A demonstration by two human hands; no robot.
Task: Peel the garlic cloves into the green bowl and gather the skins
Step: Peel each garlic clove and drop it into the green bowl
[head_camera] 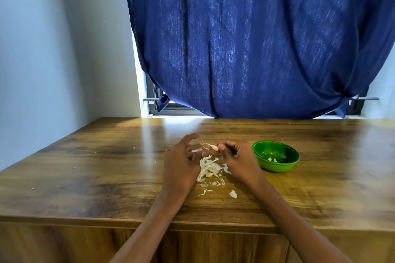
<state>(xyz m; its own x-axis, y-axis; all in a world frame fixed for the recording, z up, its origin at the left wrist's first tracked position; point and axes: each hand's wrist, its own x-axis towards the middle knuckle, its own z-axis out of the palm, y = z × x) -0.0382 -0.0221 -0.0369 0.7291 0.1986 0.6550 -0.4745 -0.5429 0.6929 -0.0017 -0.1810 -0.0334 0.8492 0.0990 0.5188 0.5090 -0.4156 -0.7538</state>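
A glossy green bowl [275, 159] sits on the streaky brown wood-grain table [106, 166], beneath a deep blue curtain [256, 38].

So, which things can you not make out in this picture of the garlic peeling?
- Head view: how many cloves lie in the green bowl; the pieces are too small.
- Head view: whether the pile of skins hides unpeeled cloves; both hands partly cover it.
- Head view: how much skin remains on the garlic clove pinched in the right hand; fingers cover it.
- Head view: the left hand fingertips; motion blurs them.
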